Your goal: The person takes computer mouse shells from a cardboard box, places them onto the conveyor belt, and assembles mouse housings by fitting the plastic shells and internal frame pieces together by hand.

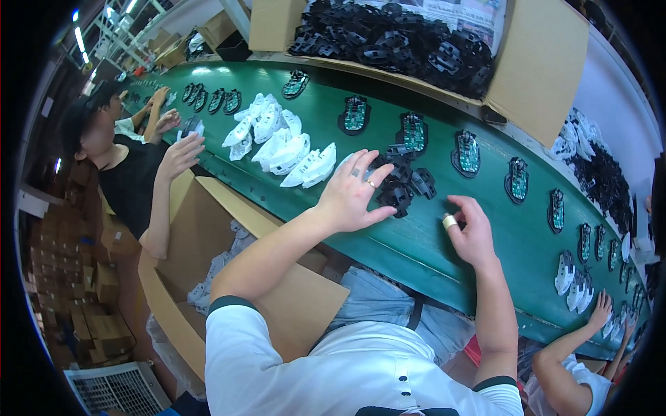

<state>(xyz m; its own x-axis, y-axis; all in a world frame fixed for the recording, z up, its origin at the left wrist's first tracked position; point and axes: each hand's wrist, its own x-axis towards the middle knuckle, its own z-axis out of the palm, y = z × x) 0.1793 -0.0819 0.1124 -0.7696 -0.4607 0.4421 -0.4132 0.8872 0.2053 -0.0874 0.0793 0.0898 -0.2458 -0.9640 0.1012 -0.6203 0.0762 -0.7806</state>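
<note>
My left hand (352, 193) is spread above the green belt, ringed fingers apart, beside a small heap of black plastic parts (397, 191). Its fingertips reach the heap's left edge; whether they touch it I cannot tell. White plastic shells (288, 154) lie piled just left of that hand. My right hand (470, 227) hovers at the heap's right, fingers bent, thumb and forefinger apart, nothing visible between them. A pale band wraps its thumb. Beyond the heap sits a mouse-shaped black base with a green circuit board (413, 133), one of several in a row.
The green conveyor belt (388, 246) runs across. At its far side stands a carton (538, 76) full of black parts (395, 41). An open cardboard box (177, 270) is at my left. Co-workers sit left (121, 152) and right (572, 374), hands at the belt.
</note>
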